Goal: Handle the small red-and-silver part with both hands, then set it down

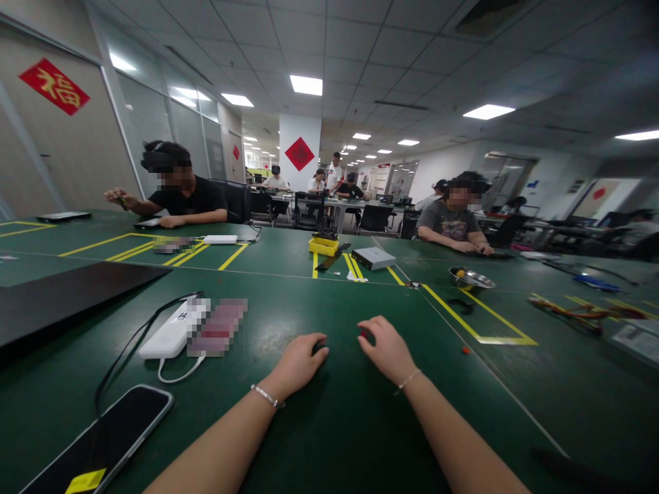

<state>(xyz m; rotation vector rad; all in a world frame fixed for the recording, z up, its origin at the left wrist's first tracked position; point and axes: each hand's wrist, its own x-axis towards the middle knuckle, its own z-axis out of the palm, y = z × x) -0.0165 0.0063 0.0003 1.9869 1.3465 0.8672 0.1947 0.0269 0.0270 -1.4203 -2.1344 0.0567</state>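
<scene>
Both my hands are held over the green tabletop (288, 302), a short gap between them. My left hand (301, 362) has its thumb and index finger curled toward each other around a small dark thing (320, 343), too small to name. Facing it, my right hand (387, 348) bends its fingers around a small red piece (364, 334) that shows only in part. To the right on the table lies a small orange-red piece (465, 350), touched by neither hand.
At left lie a white power bank (178, 329), a phone (110, 439) and a dark panel (66, 295). Farther back are a yellow bin (323, 245), a grey metal box (374, 258) and a metal bowl (473, 280). Wires (566, 307) lie at right. Two people sit across.
</scene>
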